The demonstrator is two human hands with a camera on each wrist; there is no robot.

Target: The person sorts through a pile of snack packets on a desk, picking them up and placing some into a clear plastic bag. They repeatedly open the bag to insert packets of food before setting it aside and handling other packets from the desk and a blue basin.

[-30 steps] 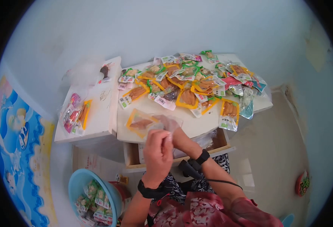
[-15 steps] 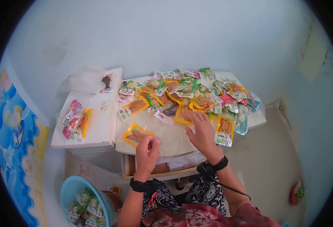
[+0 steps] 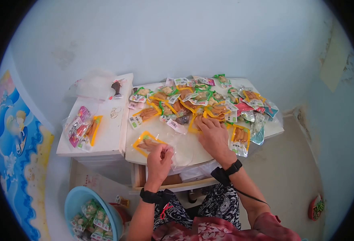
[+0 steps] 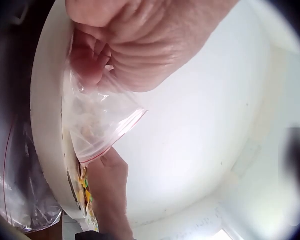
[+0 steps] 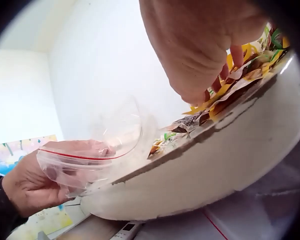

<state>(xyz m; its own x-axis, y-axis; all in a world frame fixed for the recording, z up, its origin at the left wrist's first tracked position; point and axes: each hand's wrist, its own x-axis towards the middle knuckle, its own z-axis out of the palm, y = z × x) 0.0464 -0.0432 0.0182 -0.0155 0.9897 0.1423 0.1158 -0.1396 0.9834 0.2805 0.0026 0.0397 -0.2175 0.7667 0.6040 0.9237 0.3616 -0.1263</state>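
Note:
A clear zip-lock bag (image 4: pixel 102 125) with a red line along its mouth is pinched between the thumb and fingers of my left hand (image 3: pixel 159 161), low over the table front. Just beyond those fingers in the head view is a yellow-edged snack packet (image 3: pixel 145 143) with brown pieces inside. My right hand (image 3: pixel 216 138) is at the front of the packet pile, its fingers bent down and gripping another yellow-edged snack packet (image 3: pixel 193 125), mostly covered by the hand. In the right wrist view the fingertips press in among the yellow edges.
Many snack packets (image 3: pixel 201 96) are heaped along the back of the white table (image 3: pixel 136 158). On the left cabinet top (image 3: pixel 108 138) lie a pink-and-yellow packet group (image 3: pixel 82 128) and a clear plastic bag (image 3: pixel 92 88). Below, an open drawer (image 3: pixel 177 185) holds plastic bags; a blue bucket (image 3: pixel 69 205) holds more packets.
My right hand has parted from the left and the zip-lock bag, reached right to the pile and bent its fingers onto a packet. The left hand keeps its pinch on the bag.

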